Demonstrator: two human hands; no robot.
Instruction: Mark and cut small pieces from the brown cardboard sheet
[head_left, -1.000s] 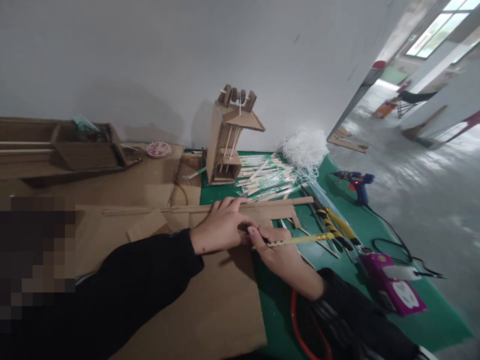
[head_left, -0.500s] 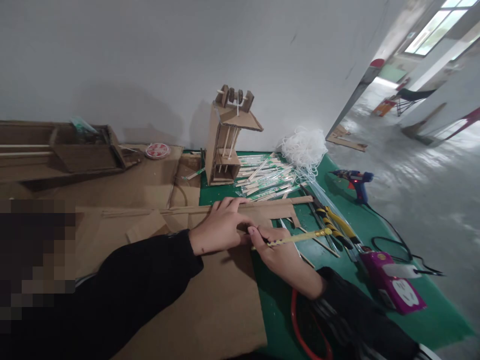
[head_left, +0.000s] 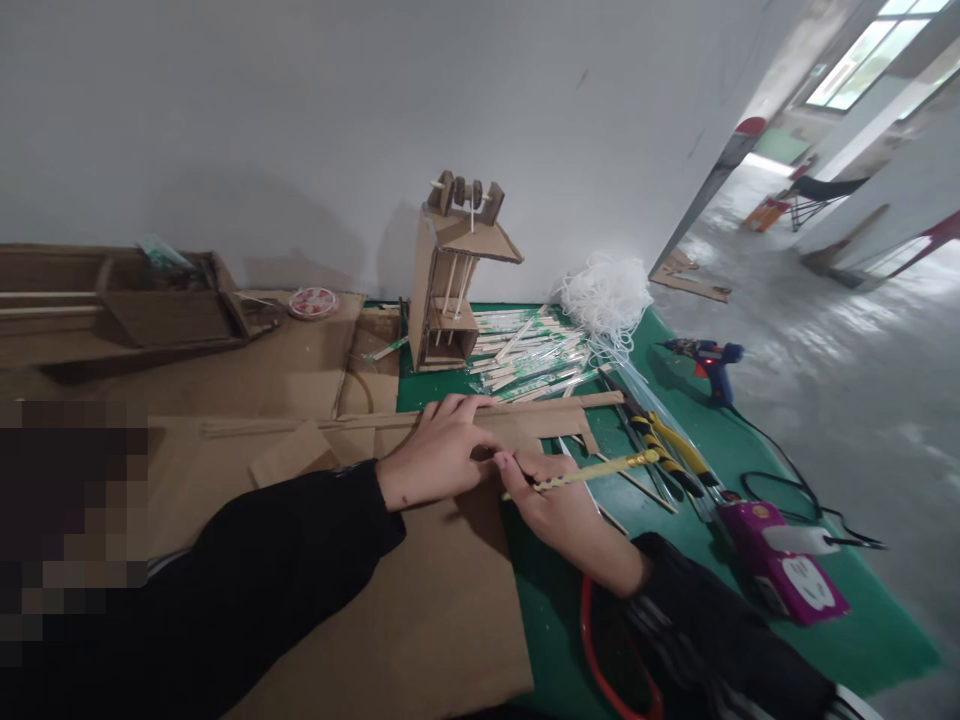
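Observation:
My left hand (head_left: 439, 450) lies over the cardboard, its fingers stretched across a long, narrow cardboard strip (head_left: 517, 415) and its thumb reaching toward my other hand. A yellow patterned pencil (head_left: 604, 469) is gripped in my right hand (head_left: 547, 500), its rear end pointing right. The pencil's tip is hidden behind the fingers. Both hands nearly meet at the right edge of a large cardboard sheet (head_left: 435, 620). Beyond them stands a cardboard tower (head_left: 427, 290) with sticks inside and small wheels on top.
Wrapped wooden sticks (head_left: 532, 350) and tangled white cord (head_left: 607, 295) lie by the wall. To the right are yellow-and-black pliers (head_left: 682, 450), a blue glue gun (head_left: 709, 365) and a purple box (head_left: 784, 565). A cardboard box structure (head_left: 172, 305) sits left, near a red-and-white round reel (head_left: 313, 302).
The view has shifted very slightly. Both hands and the pencil keep practically the same position over the cardboard.

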